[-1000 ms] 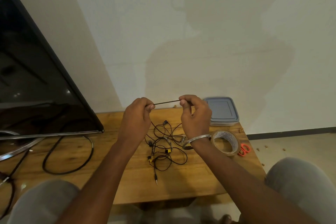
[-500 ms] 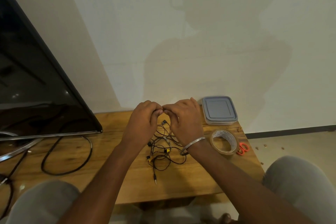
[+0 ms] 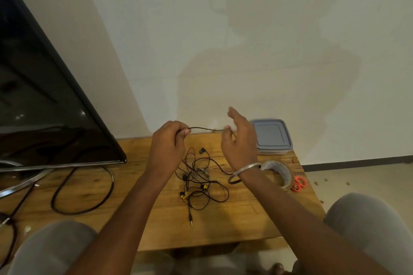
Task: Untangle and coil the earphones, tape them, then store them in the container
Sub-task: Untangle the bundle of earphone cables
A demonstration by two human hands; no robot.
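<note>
A tangle of black earphones (image 3: 201, 185) with yellow buds lies on the wooden table (image 3: 234, 219), its jack plug pointing toward me. One strand of the cable (image 3: 206, 128) is lifted above the table between both hands. My left hand (image 3: 167, 147) grips one end in a fist. My right hand (image 3: 240, 138) pinches the other end between thumb and a finger, its other fingers raised and spread. A grey lidded container (image 3: 271, 136) stands at the table's back right. A roll of tape (image 3: 278, 172) lies to the right of my right wrist.
Small orange scissors (image 3: 298, 183) lie beside the tape near the table's right edge. A large black TV screen (image 3: 44, 107) fills the left side, with a thick black cable (image 3: 82, 192) looped on the table under it. My knees frame the table's front edge.
My hands were pressed together half a second ago; they have drawn apart again, stretching a strand between them. The right hand's fingers have opened up.
</note>
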